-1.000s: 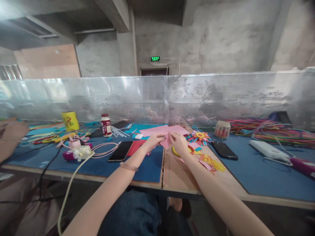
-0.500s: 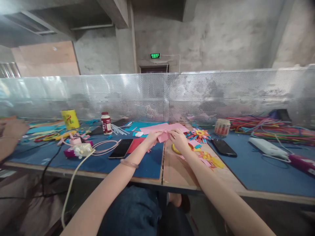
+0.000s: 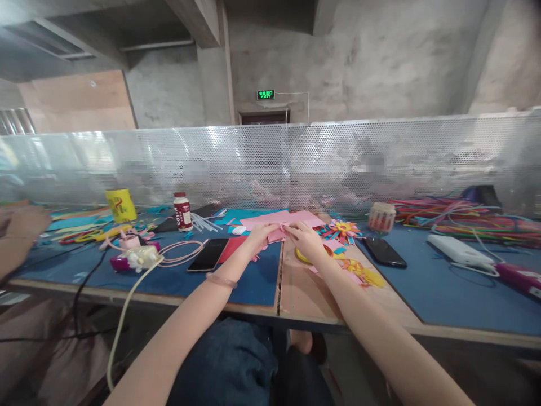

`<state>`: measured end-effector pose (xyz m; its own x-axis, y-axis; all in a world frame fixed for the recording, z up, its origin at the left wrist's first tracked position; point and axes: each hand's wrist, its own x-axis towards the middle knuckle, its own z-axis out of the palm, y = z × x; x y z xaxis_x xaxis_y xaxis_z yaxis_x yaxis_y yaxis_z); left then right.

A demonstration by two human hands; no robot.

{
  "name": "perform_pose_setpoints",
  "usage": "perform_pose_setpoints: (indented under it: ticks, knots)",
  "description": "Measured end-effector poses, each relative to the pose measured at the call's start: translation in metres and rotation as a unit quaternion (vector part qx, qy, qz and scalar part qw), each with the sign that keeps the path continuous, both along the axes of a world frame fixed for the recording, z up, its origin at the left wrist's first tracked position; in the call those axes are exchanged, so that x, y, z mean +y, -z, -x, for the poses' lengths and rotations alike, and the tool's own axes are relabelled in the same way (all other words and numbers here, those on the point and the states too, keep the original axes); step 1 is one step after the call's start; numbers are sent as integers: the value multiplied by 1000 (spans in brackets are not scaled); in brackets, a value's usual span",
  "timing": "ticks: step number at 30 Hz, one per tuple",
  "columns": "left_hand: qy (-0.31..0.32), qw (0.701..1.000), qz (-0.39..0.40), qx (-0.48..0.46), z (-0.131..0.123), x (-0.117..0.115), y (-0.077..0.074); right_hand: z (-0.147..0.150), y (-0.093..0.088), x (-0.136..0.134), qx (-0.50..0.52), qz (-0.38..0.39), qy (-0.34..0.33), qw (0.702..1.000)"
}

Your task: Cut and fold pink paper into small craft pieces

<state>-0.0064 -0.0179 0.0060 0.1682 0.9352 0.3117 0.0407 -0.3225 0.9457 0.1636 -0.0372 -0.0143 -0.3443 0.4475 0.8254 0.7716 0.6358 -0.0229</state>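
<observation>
My left hand (image 3: pixel 258 237) and my right hand (image 3: pixel 306 239) meet over the table's middle seam, both pinching a small folded piece of pink paper (image 3: pixel 275 235). Just behind it lie larger pink sheets (image 3: pixel 279 219). A roll of yellow tape (image 3: pixel 301 258) sits under my right hand. A paper flower (image 3: pixel 343 230) in orange, blue and pink lies to the right of it, with yellow and orange paper scraps (image 3: pixel 363 274) nearer me.
A black phone (image 3: pixel 208 254) and red paper lie left of my hands, another phone (image 3: pixel 380 251) to the right. Farther left are a red-labelled bottle (image 3: pixel 182 212), a yellow cup (image 3: pixel 120 204), cables and another person's hand (image 3: pixel 21 223). Coloured strips (image 3: pixel 465 220) and a white power bank (image 3: pixel 459 251) lie right.
My hands have stayed together on the pink paper, working it slightly; the view has tilted up a little. The other person's hand at the left has barely shifted.
</observation>
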Motion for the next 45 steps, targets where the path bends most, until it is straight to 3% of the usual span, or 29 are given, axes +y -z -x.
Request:
perform_pose_setpoints:
  ticks: [4, 9, 13, 17, 24, 29, 37, 45]
  knots:
    - [11, 999, 9, 34, 5, -6, -2, 5, -4, -5, 100, 53, -51, 992]
    - [31, 993, -17, 111, 6, -11, -4, 3, -10, -8, 267, 207, -110, 935]
    - [57, 990, -32, 126, 4, -6, -2, -3, -6, -3, 292, 294, -168, 894]
    - [54, 991, -31, 122, 3, -5, -3, -3, -1, 3, 305, 322, -201, 873]
    - [-2, 988, 0, 153, 5, -5, -3, 0, -5, -2, 310, 332, -206, 867]
    - [-50, 994, 11, 98, 7, -3, 0, 5, 1, 0, 307, 338, -198, 867]
    - [-32, 994, 22, 105, 9, -3, 1, 2, 7, 11, 361, 233, -110, 896]
    - [19, 991, 26, 129, 2, -6, -3, 2, 4, 9, 322, 195, -65, 924]
